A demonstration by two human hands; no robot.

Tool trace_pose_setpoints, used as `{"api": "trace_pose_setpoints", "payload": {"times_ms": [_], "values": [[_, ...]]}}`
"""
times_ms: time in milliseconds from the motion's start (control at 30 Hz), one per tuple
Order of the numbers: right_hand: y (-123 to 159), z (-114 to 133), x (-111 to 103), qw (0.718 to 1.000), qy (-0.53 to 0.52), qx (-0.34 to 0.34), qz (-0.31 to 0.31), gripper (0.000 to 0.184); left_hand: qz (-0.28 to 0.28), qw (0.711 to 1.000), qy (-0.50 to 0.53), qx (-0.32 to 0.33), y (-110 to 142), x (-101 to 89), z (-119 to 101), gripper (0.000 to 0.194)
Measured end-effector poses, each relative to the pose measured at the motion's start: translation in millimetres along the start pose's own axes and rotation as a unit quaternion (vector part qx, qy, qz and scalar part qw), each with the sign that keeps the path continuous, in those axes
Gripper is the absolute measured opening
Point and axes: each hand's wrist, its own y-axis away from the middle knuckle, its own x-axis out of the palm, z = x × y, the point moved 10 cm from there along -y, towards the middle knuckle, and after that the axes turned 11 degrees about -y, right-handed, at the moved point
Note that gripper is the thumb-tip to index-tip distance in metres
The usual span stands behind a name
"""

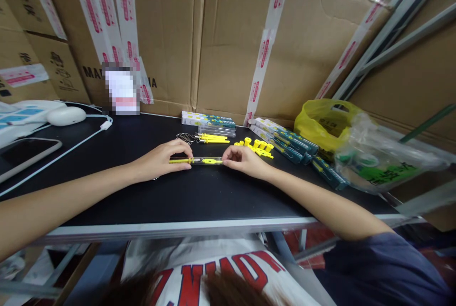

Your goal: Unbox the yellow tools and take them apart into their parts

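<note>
My left hand (pixel 171 157) pinches the left end of a clear plastic tube (pixel 210 160) with slim yellow parts in it. A yellow rod with a metal piece shows at that end, between the thumb and fingers. My right hand (pixel 244 161), its fingers curled, grips the right end of the same tube. The tube lies level, low over the black table. Just behind it are yellow sticks (pixel 213 139) with thin metal wires (pixel 185 138) at their left. Several small yellow plastic pieces (pixel 261 147) lie behind my right hand. Empty-looking clear tubes (pixel 217 130) rest farther back.
Printed slim boxes (pixel 208 119) stand at the back, with more boxes (pixel 285 139) on the right. A yellow plastic bag (pixel 320 120) and a clear bag (pixel 377 168) sit far right. At left are a phone (pixel 28 154), a white case (pixel 66 116) and a cable (pixel 71 154). Cardboard (pixel 228 59) walls the back.
</note>
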Motion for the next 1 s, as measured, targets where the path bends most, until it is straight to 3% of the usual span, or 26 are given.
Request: {"api": "trace_pose_setpoints", "payload": {"times_ms": [233, 467, 733, 1000], "values": [[-1.4, -3.4, 1.9, 0.999, -0.038, 0.024, 0.007, 0.029, -0.023, 0.995, -0.089, 0.04, 1.9, -11.0, -18.6, 0.029], [-1.3, 4.3, 5.2, 0.999, -0.025, 0.024, 0.031, 0.025, -0.056, 0.972, -0.221, 0.061, 8.2, -17.9, -32.0, 0.031], [-1.4, 1.0, 5.0, 0.999, -0.03, 0.028, 0.018, 0.018, -0.067, 0.971, -0.219, 0.071, 9.8, -18.8, -35.5, 0.03], [-1.8, 0.2, 1.8, 0.999, -0.026, 0.031, 0.009, 0.014, -0.058, 0.97, -0.233, 0.04, 10.2, -18.7, -30.5, 0.032]]}}
